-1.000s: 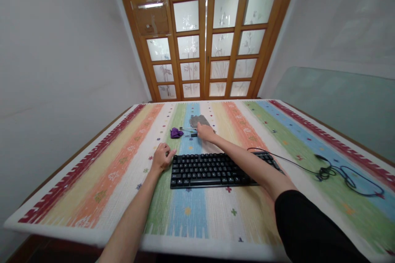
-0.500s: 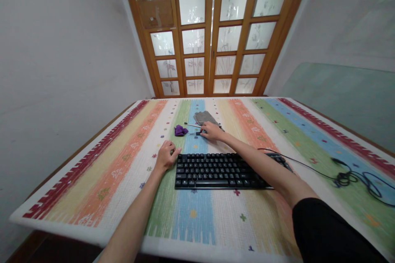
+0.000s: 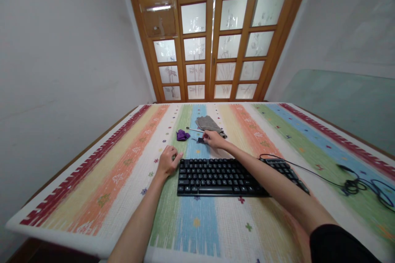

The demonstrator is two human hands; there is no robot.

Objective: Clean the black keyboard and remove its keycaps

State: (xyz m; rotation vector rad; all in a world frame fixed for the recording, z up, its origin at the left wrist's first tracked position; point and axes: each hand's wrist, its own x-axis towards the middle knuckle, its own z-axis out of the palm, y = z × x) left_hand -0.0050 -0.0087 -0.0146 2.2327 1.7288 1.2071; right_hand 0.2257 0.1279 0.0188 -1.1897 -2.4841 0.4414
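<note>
Fingers of my right hand (image 3: 214, 139) are closed on a small black tool (image 3: 201, 140) with thin prongs pointing left, low over the table. Just above it a thin rod (image 3: 195, 130) with a dark tip lies on the cloth, its right end beside my fingers. My left hand (image 3: 168, 161) rests on the table at the upper left corner of a black keyboard (image 3: 216, 177). Its fingers are loosely bent and the thumb is stretched apart, close to the keyboard's edge. My right forearm crosses above the keyboard and hides part of its right side.
A crumpled purple cloth (image 3: 182, 135) lies left of the tool. Behind my right hand is a folded grey cloth (image 3: 210, 124). The keyboard's black cable (image 3: 350, 187) lies coiled at right. A striped tablecloth (image 3: 123, 197) covers the table; wooden glazed doors (image 3: 212, 61) stand beyond.
My right hand has closed on the black tool and turned it slightly. The left hand stays beside the keyboard. The whole view has shifted a little, with the table lower in the picture.
</note>
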